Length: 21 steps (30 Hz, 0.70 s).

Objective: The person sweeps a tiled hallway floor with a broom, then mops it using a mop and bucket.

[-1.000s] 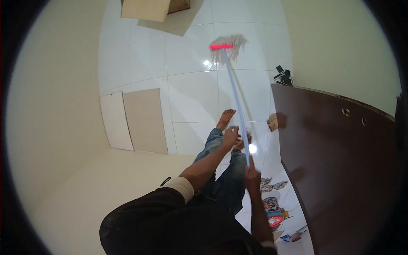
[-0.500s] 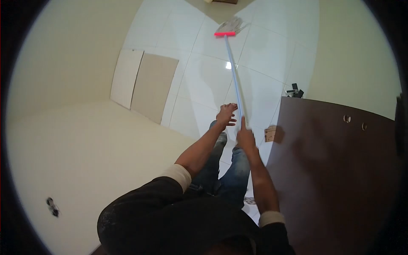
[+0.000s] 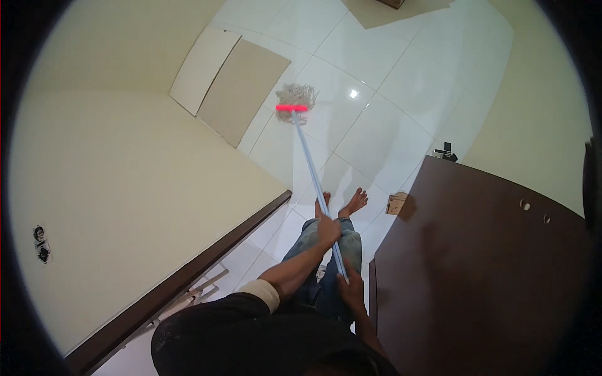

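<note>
A mop with a pale blue handle (image 3: 310, 164), a bright pink clamp and a greyish string head (image 3: 297, 95) rests on the white tiled floor (image 3: 351, 122). Around the middle of the handle my left hand (image 3: 328, 230) is closed. Lower down, near the handle's end, my right hand (image 3: 351, 289) is wrapped round it in front of my jeans. The mop head lies just right of a beige panel (image 3: 241, 91) on the floor.
On the right stands a dark brown door (image 3: 476, 269) with round holes. A cardboard piece (image 3: 396, 203) lies near its edge, and a door handle (image 3: 446, 152) shows at its top corner. At left is a cream wall (image 3: 144, 182) with a dark-edged frame.
The mop head has come closer and moved left, toward the panel. My left hand, open beside the handle before, now grips it. My right hand is lower, and the view has turned.
</note>
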Tool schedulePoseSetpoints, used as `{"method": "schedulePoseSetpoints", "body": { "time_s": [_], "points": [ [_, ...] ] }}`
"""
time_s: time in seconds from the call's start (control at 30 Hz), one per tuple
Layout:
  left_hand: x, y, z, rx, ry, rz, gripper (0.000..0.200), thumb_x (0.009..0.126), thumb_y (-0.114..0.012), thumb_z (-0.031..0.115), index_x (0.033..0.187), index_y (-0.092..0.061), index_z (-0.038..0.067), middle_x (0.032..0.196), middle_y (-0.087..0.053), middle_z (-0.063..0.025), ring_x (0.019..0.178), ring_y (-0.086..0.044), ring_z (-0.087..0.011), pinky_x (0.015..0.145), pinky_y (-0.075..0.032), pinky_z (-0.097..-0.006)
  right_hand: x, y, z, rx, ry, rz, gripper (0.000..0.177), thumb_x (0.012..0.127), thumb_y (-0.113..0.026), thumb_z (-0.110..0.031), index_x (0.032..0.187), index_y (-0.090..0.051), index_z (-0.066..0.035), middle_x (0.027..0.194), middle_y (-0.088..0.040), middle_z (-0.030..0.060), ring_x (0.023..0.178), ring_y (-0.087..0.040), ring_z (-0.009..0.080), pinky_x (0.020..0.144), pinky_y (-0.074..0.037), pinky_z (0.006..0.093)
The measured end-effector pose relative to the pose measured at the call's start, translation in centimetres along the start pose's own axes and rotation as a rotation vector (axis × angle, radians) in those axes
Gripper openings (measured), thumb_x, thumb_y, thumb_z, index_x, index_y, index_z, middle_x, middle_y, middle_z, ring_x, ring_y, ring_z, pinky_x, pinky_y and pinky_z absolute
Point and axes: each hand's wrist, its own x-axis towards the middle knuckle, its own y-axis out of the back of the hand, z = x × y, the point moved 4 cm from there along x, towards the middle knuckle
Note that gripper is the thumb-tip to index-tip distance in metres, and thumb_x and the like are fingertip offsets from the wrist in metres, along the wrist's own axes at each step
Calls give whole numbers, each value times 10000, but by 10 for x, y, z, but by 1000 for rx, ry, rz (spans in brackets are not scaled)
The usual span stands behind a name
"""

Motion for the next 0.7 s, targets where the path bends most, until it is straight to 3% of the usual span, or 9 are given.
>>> {"method": "schedulePoseSetpoints", "body": {
  "time_s": [0.07, 0.13, 0.17, 0.2, 0.3, 0.33, 0.47, 0.6, 0.7],
  "points": [
    [66, -19, -4, 135, -526, 435, 833, 790, -569, 297, 1404, -181, -111, 1065, -581, -385, 1063, -573, -486, 942, -444, -496, 35, -5, -11, -136, -20, 45, 488, 865, -582, -144, 1330, -498, -20, 1159, -616, 242, 1038, -621, 370, 922, -460, 384],
    [49, 44, 63, -37, -161, -55, 825, 797, -590, 354, 1400, -242, -90, 1090, -587, -360, 1077, -570, -476, 955, -438, -492, 85, -23, -22, -137, 22, 28, 473, 871, -571, -144, 1323, -503, -24, 1157, -608, 251, 1026, -628, 357, 878, -480, 381],
    [60, 63, 84, -19, -253, -6, 807, 809, -589, 369, 1395, -268, -82, 1084, -605, -328, 1047, -590, -457, 935, -450, -483, 113, -29, -26, -79, -79, -42, 466, 877, -564, -149, 1322, -502, -26, 1170, -599, 255, 1030, -628, 351, 867, -486, 377],
    [69, 80, 99, -1, -346, 43, 789, 821, -589, 385, 1391, -294, -74, 1079, -622, -297, 1018, -609, -438, 915, -463, -475, 145, -40, -26, -175, 460, 242, 472, 890, -550, -160, 1343, -481, -44, 1108, -631, 245, 1026, -633, 335, 841, -497, 379],
    [74, 134, 111, -396, -461, 154, 634, 864, -601, 308, 1360, -382, -21, 927, -669, -204, 832, -661, -343, 779, -507, -414, 271, -54, -47, -508, 154, 192, 473, 909, -563, -174, 1375, -480, -185, 1127, -638, 209, 1081, -591, 373, 898, -465, 441],
    [73, 143, 101, -395, -461, 156, 634, 864, -601, 308, 1360, -382, -21, 927, -669, -204, 832, -661, -343, 779, -507, -414, 312, -58, -60, -335, 532, 382, 468, 912, -571, -183, 1372, -486, -184, 977, -678, 170, 866, -654, 316, 807, -497, 444],
    [77, 146, 6, -492, -442, 206, 507, 843, -636, 231, 1285, -492, 26, 916, -667, -169, 766, -663, -264, 729, -518, -358, 392, -66, -149, 122, 128, 230, 441, 911, -595, -178, 1344, -531, -235, 593, -544, 52, 436, -477, 117, 385, -410, 288],
    [62, 118, -105, -472, -207, 31, 448, 858, -616, 194, 1264, -512, 37, 957, -653, -143, 771, -670, -201, 601, -536, -310, 380, -61, -143, 303, 26, 267, 458, 899, -607, -161, 1347, -531, -209, 583, -534, 34, 424, -459, 114, 391, -404, 286],
    [50, 115, -186, -345, -60, 6, 477, 789, -636, 297, 1188, -583, 42, 909, -681, -182, 891, -664, -302, 805, -516, -383, 357, -63, -35, 206, 155, 395, 475, 884, -611, -146, 1351, -530, -172, 703, -589, 60, 529, -500, 113, 495, -449, 301]
  ]
}}
